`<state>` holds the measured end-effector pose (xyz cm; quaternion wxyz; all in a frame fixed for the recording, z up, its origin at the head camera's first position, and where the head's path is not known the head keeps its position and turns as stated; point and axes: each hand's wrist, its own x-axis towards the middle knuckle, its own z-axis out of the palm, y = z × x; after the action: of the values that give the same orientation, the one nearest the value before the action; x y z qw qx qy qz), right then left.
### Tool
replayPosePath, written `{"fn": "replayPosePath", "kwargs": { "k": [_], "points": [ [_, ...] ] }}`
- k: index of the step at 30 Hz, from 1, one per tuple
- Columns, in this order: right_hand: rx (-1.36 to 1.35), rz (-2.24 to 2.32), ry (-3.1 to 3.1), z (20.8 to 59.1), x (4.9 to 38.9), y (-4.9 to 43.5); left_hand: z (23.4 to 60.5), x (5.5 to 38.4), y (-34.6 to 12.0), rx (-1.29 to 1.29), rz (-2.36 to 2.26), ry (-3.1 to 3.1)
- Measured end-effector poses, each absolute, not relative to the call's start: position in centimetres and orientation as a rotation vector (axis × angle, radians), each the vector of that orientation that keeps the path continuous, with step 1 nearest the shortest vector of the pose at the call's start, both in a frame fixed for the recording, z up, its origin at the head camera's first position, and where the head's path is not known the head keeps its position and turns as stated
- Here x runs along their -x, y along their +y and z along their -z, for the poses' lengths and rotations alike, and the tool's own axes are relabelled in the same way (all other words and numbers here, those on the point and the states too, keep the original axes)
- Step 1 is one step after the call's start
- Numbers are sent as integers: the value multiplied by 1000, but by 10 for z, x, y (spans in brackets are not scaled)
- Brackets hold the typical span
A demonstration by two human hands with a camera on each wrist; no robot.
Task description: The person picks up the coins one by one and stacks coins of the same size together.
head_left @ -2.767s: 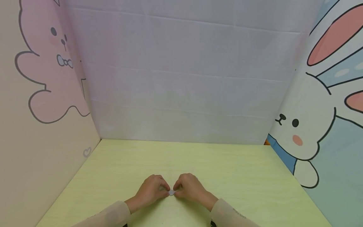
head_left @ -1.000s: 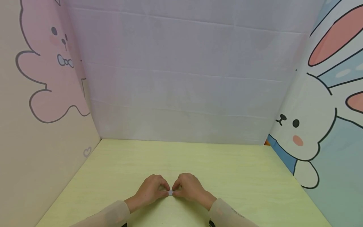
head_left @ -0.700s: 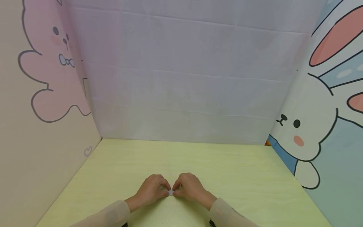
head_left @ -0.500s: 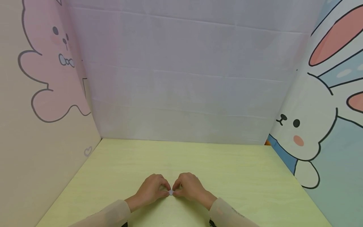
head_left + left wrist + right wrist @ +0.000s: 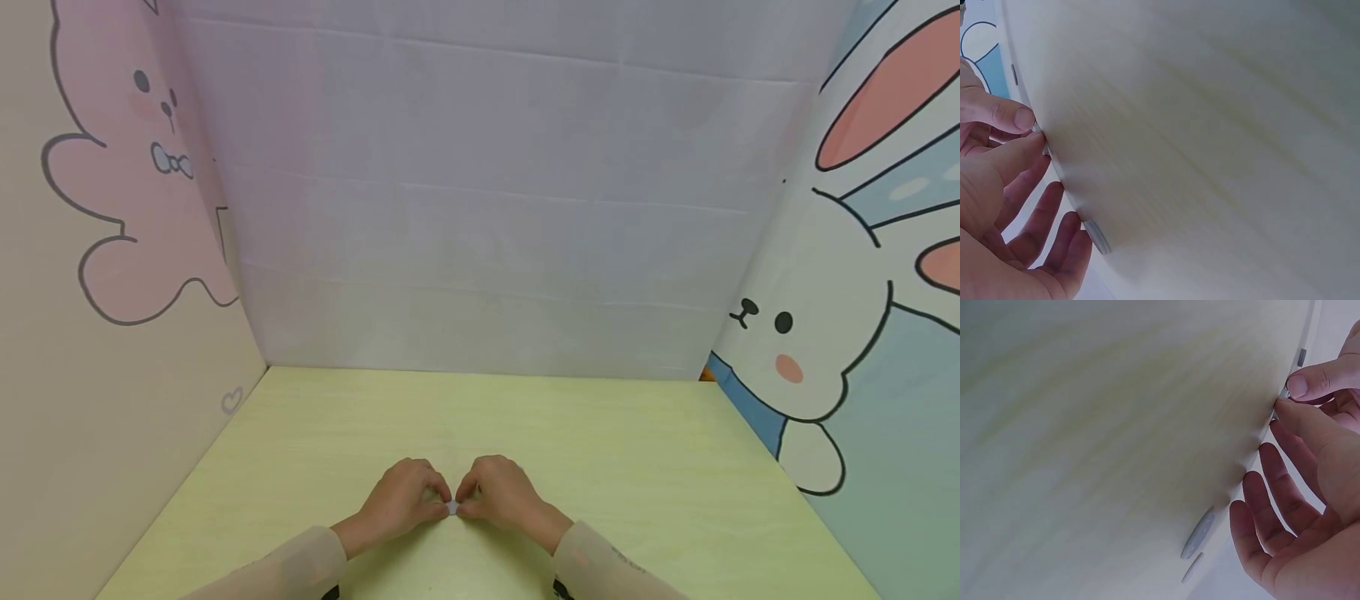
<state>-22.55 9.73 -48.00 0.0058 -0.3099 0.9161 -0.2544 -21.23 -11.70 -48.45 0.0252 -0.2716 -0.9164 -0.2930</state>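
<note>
- Head view: the left hand (image 5: pixel 405 496) and the right hand (image 5: pixel 498 492) meet above the table (image 5: pixel 465 425), fingertips close together over its near part.
- Between them is a small pale disc (image 5: pixel 453 507) — roughly midway between the table's left and right edges, well apart from the far edge.
- The left grip pinches one side of the disc between thumb and finger; the right grip pinches the other side in the same way.
- A pale sleeve (image 5: pixel 300 562) covers the left forearm; a matching sleeve (image 5: pixel 600 562) covers the right.
- Past the far edge rises a creased pale cloth (image 5: pixel 487 200). A pink animal (image 5: pixel 142 225) and a heart (image 5: pixel 232 401) are drawn beyond the left edge, a rabbit (image 5: pixel 810 333) beyond the right.
- Left wrist view: thumb and fingertips of both hands close in at the table's surface; the disc is mostly hidden. A grey piece (image 5: pixel 1097 236) shows just beside the left hand's lower fingertips, and a small dark mark (image 5: pixel 1014 74) lies farther up.
- Right wrist view: the pinch shows again, other fingers loosely bent. Near them is a grey oval (image 5: pixel 1199 532), with a thinner sliver (image 5: pixel 1193 567) beside it — what either is, I cannot tell.
</note>
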Motion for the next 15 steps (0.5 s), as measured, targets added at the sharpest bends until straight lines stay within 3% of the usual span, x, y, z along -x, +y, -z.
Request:
{"fn": "replayPosePath", "kwargs": {
  "k": [15],
  "points": [
    [959, 792, 2845, 477, 227, 101, 486, 214, -117, 846, 926, -2822]
  ]
}}
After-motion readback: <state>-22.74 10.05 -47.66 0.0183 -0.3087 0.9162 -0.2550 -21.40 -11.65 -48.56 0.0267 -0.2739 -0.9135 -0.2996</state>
